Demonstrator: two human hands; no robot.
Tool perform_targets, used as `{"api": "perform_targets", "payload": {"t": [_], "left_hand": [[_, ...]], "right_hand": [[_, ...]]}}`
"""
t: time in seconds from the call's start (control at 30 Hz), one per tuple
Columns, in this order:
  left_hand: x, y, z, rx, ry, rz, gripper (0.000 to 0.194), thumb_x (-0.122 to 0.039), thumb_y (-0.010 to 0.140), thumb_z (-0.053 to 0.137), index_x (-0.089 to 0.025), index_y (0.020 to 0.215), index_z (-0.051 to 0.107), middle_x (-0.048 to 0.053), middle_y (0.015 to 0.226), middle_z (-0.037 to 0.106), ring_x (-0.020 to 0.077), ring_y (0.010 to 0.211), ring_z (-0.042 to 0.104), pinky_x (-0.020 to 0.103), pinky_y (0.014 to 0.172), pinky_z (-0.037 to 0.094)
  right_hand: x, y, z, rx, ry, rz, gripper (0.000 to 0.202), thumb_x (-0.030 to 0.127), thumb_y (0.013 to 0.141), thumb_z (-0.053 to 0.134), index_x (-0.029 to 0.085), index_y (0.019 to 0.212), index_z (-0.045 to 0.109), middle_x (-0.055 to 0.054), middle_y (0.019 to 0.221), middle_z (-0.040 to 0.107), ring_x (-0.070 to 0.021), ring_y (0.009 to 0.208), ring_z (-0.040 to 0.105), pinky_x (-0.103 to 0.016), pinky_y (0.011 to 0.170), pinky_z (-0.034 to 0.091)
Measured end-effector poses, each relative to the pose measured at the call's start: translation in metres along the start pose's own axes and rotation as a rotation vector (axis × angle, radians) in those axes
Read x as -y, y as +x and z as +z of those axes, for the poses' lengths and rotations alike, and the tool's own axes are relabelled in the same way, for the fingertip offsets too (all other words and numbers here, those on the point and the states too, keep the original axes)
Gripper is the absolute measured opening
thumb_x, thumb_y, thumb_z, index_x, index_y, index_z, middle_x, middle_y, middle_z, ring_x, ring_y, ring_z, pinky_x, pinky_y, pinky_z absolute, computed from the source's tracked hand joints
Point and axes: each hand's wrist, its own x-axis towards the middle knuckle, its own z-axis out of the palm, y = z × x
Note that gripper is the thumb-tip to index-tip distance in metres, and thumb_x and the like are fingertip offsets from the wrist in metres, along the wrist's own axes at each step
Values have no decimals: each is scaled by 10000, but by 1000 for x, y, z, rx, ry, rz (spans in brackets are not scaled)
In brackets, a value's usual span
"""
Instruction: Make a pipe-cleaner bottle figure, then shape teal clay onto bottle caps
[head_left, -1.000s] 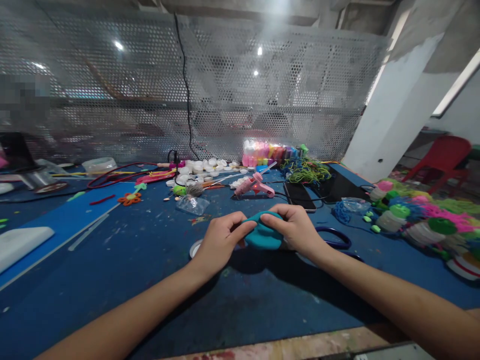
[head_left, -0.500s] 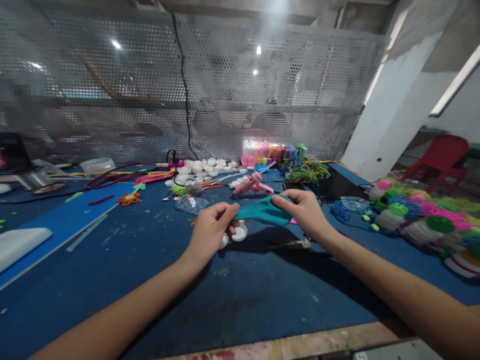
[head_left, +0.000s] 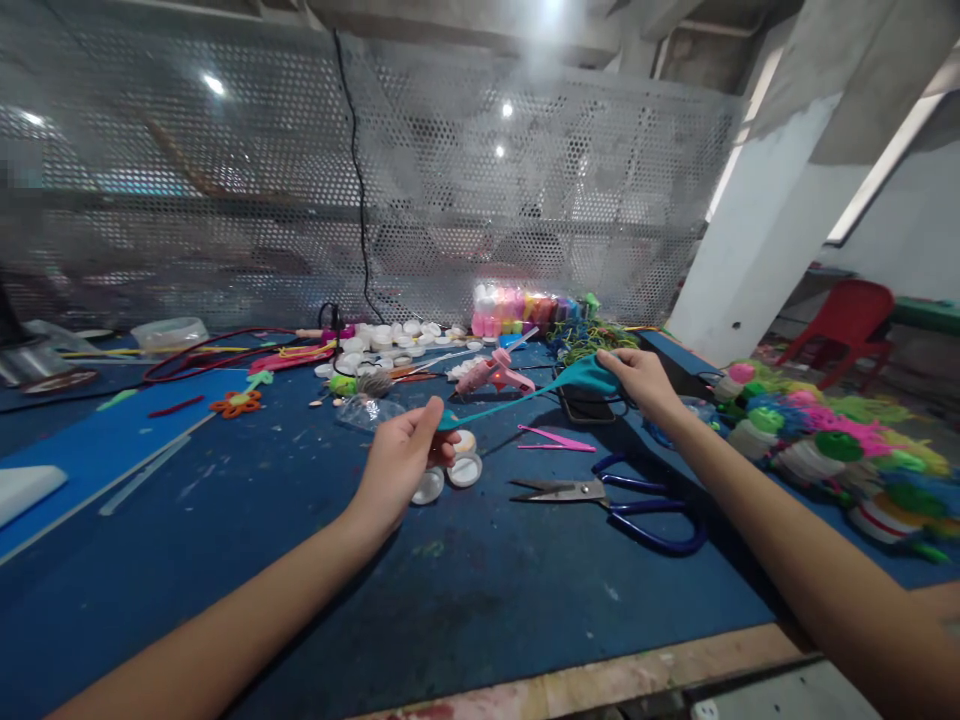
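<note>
A lump of soft teal modelling clay point(head_left: 587, 377) is stretched between my two hands, drawn out to a thin strand in the middle. My left hand point(head_left: 394, 455) pinches the smaller end between thumb and fingers. At the other end, my right hand point(head_left: 641, 382) grips the thicker, flattened part, higher and farther right. Beside the left fingers lie a few round white lids point(head_left: 465, 470). Scissors with blue handles point(head_left: 596, 490) rest slightly open on the table below the right hand. Thin pink plastic tools point(head_left: 559, 442) lie under the clay strand.
A pink glue gun point(head_left: 495, 374) stands behind the clay, near a dark phone point(head_left: 587, 407). Piled white lids point(head_left: 375, 345) and bagged coloured clay point(head_left: 517, 312) sit at the back. Yarn-topped bottle figures point(head_left: 814, 455) line the right; a blue board point(head_left: 90, 460) lies left.
My hands have moved apart, the right one going up and right. The clay between them has thinned from a thick band to a narrow strand. The scissors and pink tools now show fully.
</note>
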Motion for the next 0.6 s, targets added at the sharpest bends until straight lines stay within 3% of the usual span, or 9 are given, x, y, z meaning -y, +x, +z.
{"api": "perform_targets", "payload": {"t": [0.13,0.27,0.37,0.47,0.6], "left_hand": [[-4,-2,3,33,-48,-17,474,-602,678,648,-130,704,599,50,650,672,127,548,589,241,538,480],[-5,-7,7,180,-13,1,456,-516,652,718,-126,883,661,69,839,695,177,810,644,266,698,504],[-4,-12,9,300,62,-12,457,-456,638,746,-150,967,664,63,891,703,189,837,645,293,745,493],[-5,-17,10,365,165,-17,364,-410,637,750,-159,891,682,44,799,710,180,739,644,296,708,482],[-10,-20,14,331,237,22,235,-388,691,701,-158,667,662,21,628,663,148,603,610,286,657,480]], "right_hand": [[8,-4,8,21,175,56,434,581,605,709,163,660,604,52,550,473,-77,489,415,-213,459,370],[36,-30,32,198,346,83,399,539,617,731,168,644,585,66,540,443,-62,470,380,-199,452,350],[52,-57,53,322,299,5,379,528,679,690,164,631,595,57,536,445,-64,476,364,-198,449,315],[59,-75,66,378,216,-62,346,501,737,647,161,673,631,33,588,502,-78,527,408,-205,490,336],[58,-75,66,344,120,-90,357,510,739,632,161,663,643,19,590,519,-93,548,429,-214,503,352]]}}
